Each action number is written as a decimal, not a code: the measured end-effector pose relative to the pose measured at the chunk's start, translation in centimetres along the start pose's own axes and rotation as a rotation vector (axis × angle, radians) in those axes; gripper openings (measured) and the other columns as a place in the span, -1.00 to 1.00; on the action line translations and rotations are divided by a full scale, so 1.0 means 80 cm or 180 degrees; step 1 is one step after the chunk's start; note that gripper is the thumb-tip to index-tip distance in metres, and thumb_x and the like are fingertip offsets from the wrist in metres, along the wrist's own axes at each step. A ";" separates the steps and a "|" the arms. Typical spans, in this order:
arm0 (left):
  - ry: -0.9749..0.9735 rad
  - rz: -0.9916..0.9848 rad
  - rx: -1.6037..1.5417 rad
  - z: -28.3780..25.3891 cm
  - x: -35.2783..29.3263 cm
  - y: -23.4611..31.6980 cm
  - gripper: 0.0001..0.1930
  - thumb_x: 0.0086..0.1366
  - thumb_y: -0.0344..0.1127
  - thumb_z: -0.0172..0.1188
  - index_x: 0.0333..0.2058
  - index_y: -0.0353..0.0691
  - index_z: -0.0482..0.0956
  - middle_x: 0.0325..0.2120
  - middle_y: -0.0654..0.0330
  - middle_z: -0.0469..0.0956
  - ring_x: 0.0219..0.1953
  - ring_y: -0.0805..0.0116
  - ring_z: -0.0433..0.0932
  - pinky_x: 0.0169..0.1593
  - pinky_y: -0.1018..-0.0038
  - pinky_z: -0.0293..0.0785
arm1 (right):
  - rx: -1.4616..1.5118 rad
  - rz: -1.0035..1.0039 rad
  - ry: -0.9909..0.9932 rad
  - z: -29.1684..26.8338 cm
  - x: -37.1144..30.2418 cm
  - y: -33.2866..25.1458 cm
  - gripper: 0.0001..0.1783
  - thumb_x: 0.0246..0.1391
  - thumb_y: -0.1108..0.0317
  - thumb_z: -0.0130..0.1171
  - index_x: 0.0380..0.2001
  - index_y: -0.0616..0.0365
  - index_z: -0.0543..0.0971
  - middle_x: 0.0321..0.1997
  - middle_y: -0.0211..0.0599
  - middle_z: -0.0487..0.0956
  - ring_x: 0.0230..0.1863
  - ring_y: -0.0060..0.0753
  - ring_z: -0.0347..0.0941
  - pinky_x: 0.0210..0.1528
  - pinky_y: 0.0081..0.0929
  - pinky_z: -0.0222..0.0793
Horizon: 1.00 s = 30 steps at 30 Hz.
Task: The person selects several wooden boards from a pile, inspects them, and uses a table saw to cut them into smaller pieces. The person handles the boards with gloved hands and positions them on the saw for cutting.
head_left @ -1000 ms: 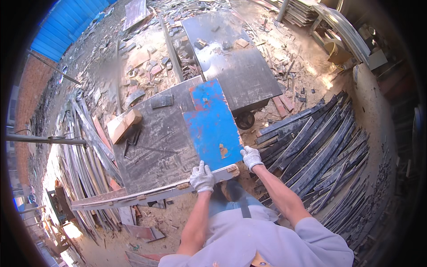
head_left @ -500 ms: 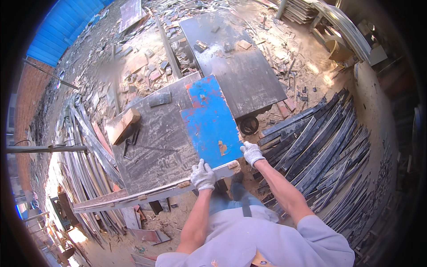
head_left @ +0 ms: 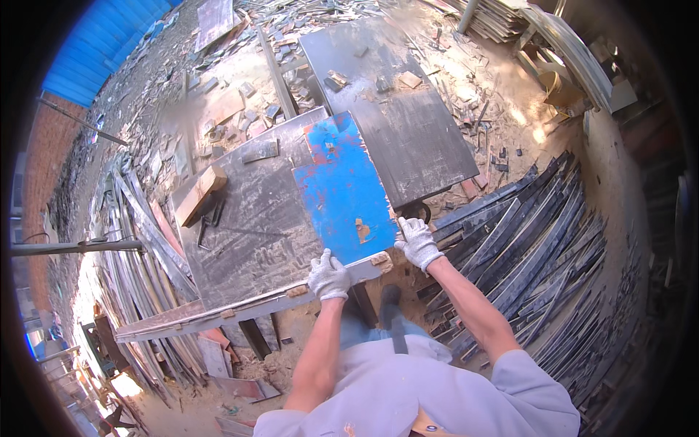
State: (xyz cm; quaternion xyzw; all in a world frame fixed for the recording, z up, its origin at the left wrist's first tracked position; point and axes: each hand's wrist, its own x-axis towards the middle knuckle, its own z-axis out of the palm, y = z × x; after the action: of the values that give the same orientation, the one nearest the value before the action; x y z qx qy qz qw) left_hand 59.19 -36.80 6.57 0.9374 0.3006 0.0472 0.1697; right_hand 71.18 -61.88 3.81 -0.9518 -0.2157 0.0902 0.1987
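Note:
A notched blue board (head_left: 342, 197) with worn, reddish patches lies flat across a dusty dark tabletop (head_left: 247, 226), its far right part beside a second dark panel. At the board's near left corner, my left hand (head_left: 329, 275) in a pale knit glove is closed over the near edge, fingers on top and thumb side hidden. My right hand (head_left: 417, 245), gloved the same way, grips the right edge close to the near corner. Its fingertips meet the board's rim; what lies beneath is out of sight.
A wooden block (head_left: 200, 195) and a dark metal tool (head_left: 211, 221) lie on the tabletop's left, with a small dark offcut (head_left: 260, 151) farther back. Long strips are heaped on the right (head_left: 510, 247) and left (head_left: 138, 218). Scrap pieces sit on the far panel (head_left: 393, 124).
My right hand has moved slightly away from me along the board's right edge and turned a little. The whole view has shifted slightly; the board looks nearly unmoved on the tabletop.

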 end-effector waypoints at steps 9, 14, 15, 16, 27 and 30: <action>0.0094 0.0044 -0.0114 0.018 -0.006 -0.009 -0.66 0.37 -0.15 0.17 0.04 -0.01 0.74 -0.18 -0.01 0.63 -0.21 -0.07 0.68 -0.11 0.04 0.59 | -0.1012 -0.1113 0.0129 0.037 -0.002 0.047 -0.26 0.06 0.26 0.34 0.30 0.34 0.45 -0.01 0.00 0.56 0.03 0.02 0.46 0.09 -0.06 0.38; 0.0088 -0.0013 -0.0120 0.019 -0.005 -0.010 -0.65 0.38 -0.17 0.15 0.06 -0.03 0.74 -0.12 -0.07 0.64 -0.13 -0.11 0.68 -0.04 0.02 0.59 | -0.1063 -0.1036 0.0082 0.055 0.002 0.050 -0.26 0.07 0.27 0.35 0.31 0.34 0.44 -0.01 0.00 0.58 0.05 0.00 0.46 0.14 -0.09 0.35; 0.0083 -0.0016 -0.0150 0.021 -0.006 -0.014 -0.65 0.38 -0.17 0.15 0.06 -0.03 0.74 -0.09 -0.09 0.64 -0.11 -0.13 0.68 -0.03 0.01 0.59 | -0.0962 -0.0983 0.0076 0.058 0.001 0.047 -0.26 0.06 0.29 0.36 0.30 0.36 0.45 0.00 0.01 0.58 0.05 0.03 0.46 0.15 -0.09 0.36; 0.0077 -0.0018 -0.0180 0.023 -0.007 -0.017 -0.64 0.38 -0.17 0.14 0.06 -0.03 0.73 -0.05 -0.11 0.64 -0.09 -0.15 0.68 -0.01 0.00 0.59 | -0.0927 -0.1000 0.0120 0.060 0.000 0.046 -0.27 0.05 0.30 0.36 0.29 0.36 0.45 0.00 0.02 0.58 0.05 0.04 0.46 0.15 -0.08 0.36; 0.0295 0.0189 -0.0171 0.041 -0.016 -0.030 -0.66 0.41 -0.17 0.10 0.05 -0.05 0.72 -0.06 -0.04 0.62 -0.06 -0.10 0.67 0.03 0.02 0.57 | -0.0841 -0.0845 0.0176 0.074 -0.005 0.043 -0.25 0.06 0.35 0.40 0.32 0.33 0.44 0.05 0.06 0.57 0.12 0.11 0.46 0.23 -0.07 0.39; 0.0368 0.0249 -0.0247 0.048 -0.019 -0.035 -0.68 0.41 -0.18 0.09 0.01 -0.07 0.71 -0.05 -0.05 0.62 -0.05 -0.11 0.67 0.03 0.02 0.58 | -0.0806 -0.0792 0.0171 0.078 -0.007 0.044 -0.26 0.08 0.34 0.40 0.33 0.32 0.44 0.07 0.07 0.57 0.14 0.11 0.46 0.24 -0.07 0.39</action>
State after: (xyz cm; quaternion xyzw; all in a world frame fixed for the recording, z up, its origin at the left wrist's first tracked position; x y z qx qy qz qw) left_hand 57.17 -36.63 2.05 0.9368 0.2710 0.1194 0.1862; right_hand 70.42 -62.89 -3.23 -0.9372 -0.3361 0.0116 0.0925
